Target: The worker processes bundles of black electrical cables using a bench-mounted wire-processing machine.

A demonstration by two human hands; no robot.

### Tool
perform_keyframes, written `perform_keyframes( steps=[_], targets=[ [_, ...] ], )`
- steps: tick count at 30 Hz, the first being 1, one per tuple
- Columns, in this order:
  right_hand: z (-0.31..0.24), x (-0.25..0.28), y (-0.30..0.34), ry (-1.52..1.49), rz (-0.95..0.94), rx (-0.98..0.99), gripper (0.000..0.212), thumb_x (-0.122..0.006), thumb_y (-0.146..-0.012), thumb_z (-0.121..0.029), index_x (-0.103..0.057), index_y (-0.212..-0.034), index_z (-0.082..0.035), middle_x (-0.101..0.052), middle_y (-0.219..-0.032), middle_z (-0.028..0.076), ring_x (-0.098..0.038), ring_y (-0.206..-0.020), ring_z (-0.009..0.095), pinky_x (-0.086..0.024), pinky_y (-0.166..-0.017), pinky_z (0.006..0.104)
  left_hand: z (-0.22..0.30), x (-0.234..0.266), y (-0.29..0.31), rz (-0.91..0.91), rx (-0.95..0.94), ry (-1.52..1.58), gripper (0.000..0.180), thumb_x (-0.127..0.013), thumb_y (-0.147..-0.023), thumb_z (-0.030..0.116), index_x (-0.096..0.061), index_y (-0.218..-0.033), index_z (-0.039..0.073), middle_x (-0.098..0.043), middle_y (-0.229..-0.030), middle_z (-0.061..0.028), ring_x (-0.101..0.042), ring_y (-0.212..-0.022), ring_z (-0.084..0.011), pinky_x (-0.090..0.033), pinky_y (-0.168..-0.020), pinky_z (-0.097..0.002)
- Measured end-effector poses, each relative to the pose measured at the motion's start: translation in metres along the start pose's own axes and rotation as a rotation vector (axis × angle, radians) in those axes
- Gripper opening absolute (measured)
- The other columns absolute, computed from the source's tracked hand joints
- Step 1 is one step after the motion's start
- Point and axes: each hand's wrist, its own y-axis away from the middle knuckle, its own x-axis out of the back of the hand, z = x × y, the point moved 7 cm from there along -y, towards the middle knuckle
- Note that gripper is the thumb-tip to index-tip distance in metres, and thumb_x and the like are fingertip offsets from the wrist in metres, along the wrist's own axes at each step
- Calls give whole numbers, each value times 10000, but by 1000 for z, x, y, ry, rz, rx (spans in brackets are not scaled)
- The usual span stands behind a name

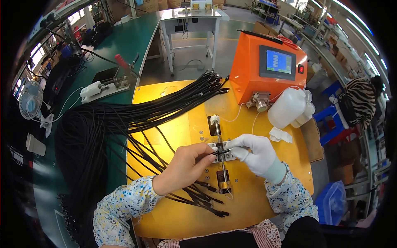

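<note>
My bare left hand (182, 167) pinches one end of a black cable connector (221, 152) between thumb and fingers. At its other end, my right hand (258, 155), in a white glove, grips the connector with thumb and forefinger. Both hands hold it over a small metal fixture (223, 169) with a rod, set into the yellow worktop (173, 223). A thick bundle of black cables (173, 105) crosses the worktop's far left. Closer to me, more cable ends (206, 204) lie below my left wrist.
An orange machine (250, 62) with a touch screen stands at the back right. Beside it are a white plastic bottle (286, 108) and a crumpled tissue (281, 135). Left is a green table (124, 45) with a hand press (105, 89), a fan (31, 100) and a cup (35, 144).
</note>
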Motion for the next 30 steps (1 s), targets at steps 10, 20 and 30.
perform_keyframes(
  steps=[10, 20, 30],
  targets=[
    [11, -9, 2, 228, 28, -48, 133, -577, -900, -116, -615, -905, 11, -592, -722, 20, -506, -654, 74, -440, -614, 244, -3, -5, -2, -90, 23, -111, 124, -623, -914, 102, -631, -925, -22, -567, -679, -16, -462, -613, -66, -406, -550, -233],
    [-3, -8, -1, 749, 143, 468, 68, -634, -847, -87, -615, -877, -29, -625, -755, 99, -618, -708, 234, -483, -646, 342, 11, -9, 6, 204, -467, -662, 284, -647, -780, 26, -632, -1062, -5, -553, -752, -65, -532, -655, -205, -453, -592, -303],
    [-12, 18, -84, 1261, 136, 429, 77, -609, -830, -148, -650, -825, -83, -634, -799, 87, -629, -772, 284, -497, -687, 389, 13, -24, 9, 152, -532, -1074, 435, -578, -762, 50, -582, -1192, -16, -459, -777, -64, -492, -725, -207, -444, -635, -317]
  ],
)
